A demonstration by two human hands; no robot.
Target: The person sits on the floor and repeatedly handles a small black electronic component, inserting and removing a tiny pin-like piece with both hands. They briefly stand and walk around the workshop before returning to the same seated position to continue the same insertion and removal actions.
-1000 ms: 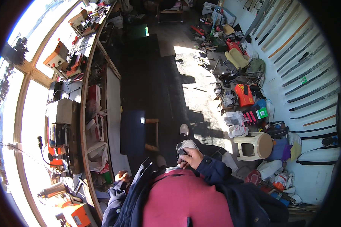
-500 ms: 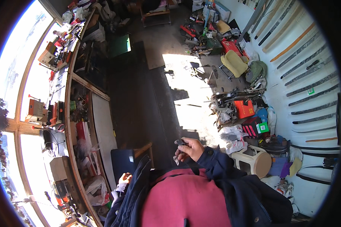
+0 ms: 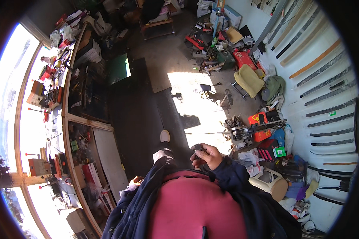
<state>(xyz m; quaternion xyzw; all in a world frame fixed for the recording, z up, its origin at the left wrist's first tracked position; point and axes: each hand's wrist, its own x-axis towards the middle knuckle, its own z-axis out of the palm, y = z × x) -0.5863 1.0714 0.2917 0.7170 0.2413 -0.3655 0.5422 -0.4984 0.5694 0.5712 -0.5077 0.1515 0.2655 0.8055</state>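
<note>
My right hand (image 3: 210, 157) is raised in front of my body, its fingers and thumb closed on a small dark object (image 3: 196, 147). The exact kind of this object is too small to make out. My left hand (image 3: 137, 180) hangs low beside the open dark blue jacket (image 3: 141, 199). Only a small part of that hand shows past the sleeve, and its fingers are mostly hidden. Below, one foot in a light shoe (image 3: 165, 136) is on the dark floor.
A wood-framed shelf unit (image 3: 68, 131) with cluttered goods runs along the windows at left. On the right are a metal machine (image 3: 243, 131), red boxes (image 3: 259, 126), a beige stool (image 3: 272, 184) and a yellow-cushioned chair (image 3: 249, 81). Long dark strips (image 3: 331, 113) hang on the white wall.
My body has moved forward, and a light shoe has come into view. The dark blue seat with a wooden frame has left the view. My right hand still grips the small dark object.
</note>
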